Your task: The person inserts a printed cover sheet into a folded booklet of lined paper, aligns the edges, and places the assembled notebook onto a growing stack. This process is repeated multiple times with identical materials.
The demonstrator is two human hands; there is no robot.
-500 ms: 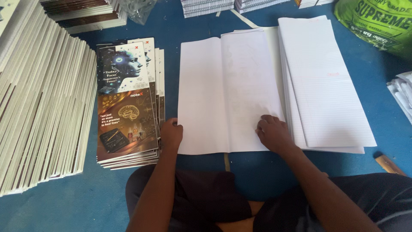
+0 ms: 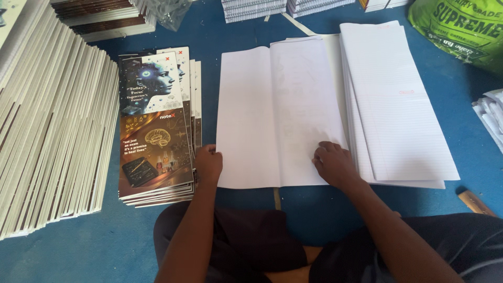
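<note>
Since the frame half a second back, hardly anything has shifted. Left of the open sheets (image 2: 272,110) lies the cover stack (image 2: 154,131). Left hand (image 2: 208,163) pinches the sheets' lower-left corner. Right hand (image 2: 335,163) presses flat, fingers curled, on their lower-right part. Ruled sheets (image 2: 398,99) overlap the right edge; bare blue floor (image 2: 209,31) lies beyond.

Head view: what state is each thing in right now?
White folded sheets: lying flat, crease up the middle.
Printed covers: stacked, face up.
Lined paper stack: fanned, flat.
Left hand: at the sheets' left edge.
Right hand: pressing on the sheets.
</note>
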